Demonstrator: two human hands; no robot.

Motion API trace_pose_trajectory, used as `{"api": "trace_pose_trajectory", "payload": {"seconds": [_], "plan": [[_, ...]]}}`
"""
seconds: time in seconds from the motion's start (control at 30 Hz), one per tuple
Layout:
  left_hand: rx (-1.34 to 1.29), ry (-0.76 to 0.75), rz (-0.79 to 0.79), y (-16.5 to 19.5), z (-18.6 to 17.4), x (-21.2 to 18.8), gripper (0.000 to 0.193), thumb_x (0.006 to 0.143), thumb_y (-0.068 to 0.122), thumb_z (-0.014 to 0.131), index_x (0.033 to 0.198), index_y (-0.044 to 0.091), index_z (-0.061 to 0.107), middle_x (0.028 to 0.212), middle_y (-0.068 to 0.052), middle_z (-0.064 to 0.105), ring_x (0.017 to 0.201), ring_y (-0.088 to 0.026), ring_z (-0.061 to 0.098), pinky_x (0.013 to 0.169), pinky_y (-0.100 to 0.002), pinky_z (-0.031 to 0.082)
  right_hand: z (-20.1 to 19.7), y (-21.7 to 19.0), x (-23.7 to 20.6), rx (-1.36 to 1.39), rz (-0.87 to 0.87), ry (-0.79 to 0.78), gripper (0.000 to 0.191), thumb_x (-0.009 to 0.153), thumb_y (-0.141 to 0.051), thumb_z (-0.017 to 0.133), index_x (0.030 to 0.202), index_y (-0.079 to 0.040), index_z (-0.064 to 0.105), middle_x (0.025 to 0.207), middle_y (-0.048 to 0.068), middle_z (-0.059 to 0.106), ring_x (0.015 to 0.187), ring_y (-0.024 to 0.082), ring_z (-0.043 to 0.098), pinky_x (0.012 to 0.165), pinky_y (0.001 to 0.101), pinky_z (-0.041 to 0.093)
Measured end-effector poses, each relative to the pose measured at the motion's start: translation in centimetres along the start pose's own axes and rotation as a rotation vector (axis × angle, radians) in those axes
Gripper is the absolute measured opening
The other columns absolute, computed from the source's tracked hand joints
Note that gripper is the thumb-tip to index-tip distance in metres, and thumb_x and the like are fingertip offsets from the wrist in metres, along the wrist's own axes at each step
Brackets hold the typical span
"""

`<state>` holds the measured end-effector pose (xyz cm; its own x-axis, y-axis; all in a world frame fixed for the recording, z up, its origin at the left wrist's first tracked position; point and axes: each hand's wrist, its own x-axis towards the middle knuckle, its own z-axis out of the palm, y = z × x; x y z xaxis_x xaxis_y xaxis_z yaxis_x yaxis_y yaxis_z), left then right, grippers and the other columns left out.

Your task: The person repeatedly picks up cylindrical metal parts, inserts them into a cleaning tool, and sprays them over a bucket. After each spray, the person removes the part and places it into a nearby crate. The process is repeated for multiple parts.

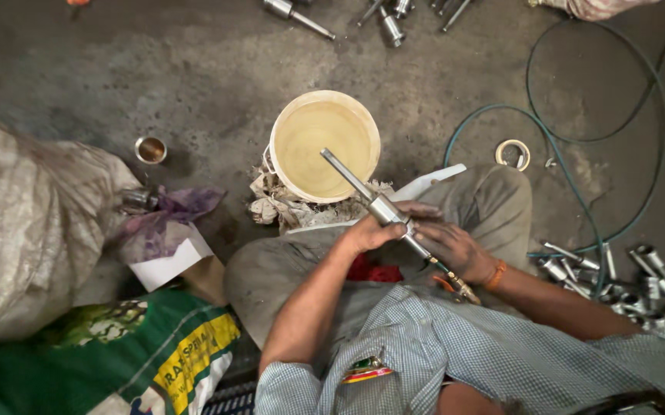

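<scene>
Person sits on the floor, knees up, w/ a white bucket (325, 146) of yellowish liquid just past the knees; bucket = landmark. Both hands work a long metal shaft part (382, 209) that slants from the lap up over the bucket's near rim, its thin rod tip hanging above the liquid, thicker silver collar just outside the rim on the person's side. Left hand (374, 232) is curled round the shaft right below that collar, fingers closed on it, thumb on top. Right hand (455, 247), orange band at the wrist, grips the lower stretch of the same shaft, fingers wrapped over it; the brass-coloured end sticks out past the wrist, farthest from the bucket. Dirty rags (275, 204) are bunched against the bucket's base on its left & near side. Small steel cup (151, 150) stands well left of the bucket, apart from it. Purple cloth (171, 211) w/ a white card lies between the cup & the person's knee. A big grey sack (25, 230) fills the far left. Right of the bucket a green hose (570, 177) loops across the concrete, a tape roll (512, 154) inside its curve. More silver parts (616, 273) are heaped farther right, near the hose end; another batch (378, 15) lies beyond the bucket at the top edge.
</scene>
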<state>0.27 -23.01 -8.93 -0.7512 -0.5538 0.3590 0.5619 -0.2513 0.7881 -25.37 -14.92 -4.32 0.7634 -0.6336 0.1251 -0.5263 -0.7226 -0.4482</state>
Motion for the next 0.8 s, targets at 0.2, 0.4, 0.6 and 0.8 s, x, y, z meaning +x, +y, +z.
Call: {"api": "trace_pose_trajectory", "payload": {"seconds": [0.2, 0.4, 0.6, 0.8], "plan": [[-0.161, 0.082, 0.034, -0.8, -2.0, -0.6, 0.095, 0.094, 0.069, 0.064, 0.150, -0.006, 0.047, 0.149, -0.022, 0.057, 0.143, -0.033, 0.054, 0.123, -0.046, 0.042, 0.0, 1.1, 3.1, 0.026, -0.019, -0.006, 0.080, 0.090, -0.058, 0.061, 0.147, -0.003, 0.050, 0.150, 0.017, 0.049, 0.136, 0.037, 0.052, 0.112, 0.0500, 0.042], [-0.167, 0.154, 0.042, -0.4, -3.0, -0.6, 0.104, 0.093, 0.076, 0.058, 0.149, -0.010, 0.046, 0.145, -0.026, 0.060, 0.139, -0.034, 0.058, 0.121, -0.046, 0.045, -0.4, 1.6, 5.4, 0.056, -0.008, -0.020, 0.091, 0.086, -0.066, 0.065, 0.148, -0.001, 0.047, 0.149, 0.018, 0.050, 0.134, 0.036, 0.053, 0.110, 0.0491, 0.043], [-0.212, 0.196, 0.016, 0.4, -3.6, -0.5, 0.101, 0.094, 0.074, 0.058, 0.148, -0.010, 0.046, 0.144, -0.027, 0.059, 0.138, -0.035, 0.058, 0.120, -0.046, 0.044, -1.1, 1.5, 7.0, 0.091, -0.008, 0.007, 0.087, 0.090, -0.065, 0.062, 0.148, -0.002, 0.047, 0.148, 0.019, 0.051, 0.134, 0.035, 0.054, 0.112, 0.0487, 0.042], [-0.203, 0.224, 0.017, 0.5, -3.9, -0.1, 0.103, 0.094, 0.076, 0.056, 0.147, -0.011, 0.048, 0.145, -0.027, 0.059, 0.138, -0.037, 0.058, 0.121, -0.047, 0.044, -1.6, 1.7, 7.7, 0.082, 0.032, -0.015, 0.085, 0.091, -0.066, 0.057, 0.147, -0.002, 0.049, 0.148, 0.017, 0.053, 0.136, 0.034, 0.054, 0.114, 0.0499, 0.041]]}}
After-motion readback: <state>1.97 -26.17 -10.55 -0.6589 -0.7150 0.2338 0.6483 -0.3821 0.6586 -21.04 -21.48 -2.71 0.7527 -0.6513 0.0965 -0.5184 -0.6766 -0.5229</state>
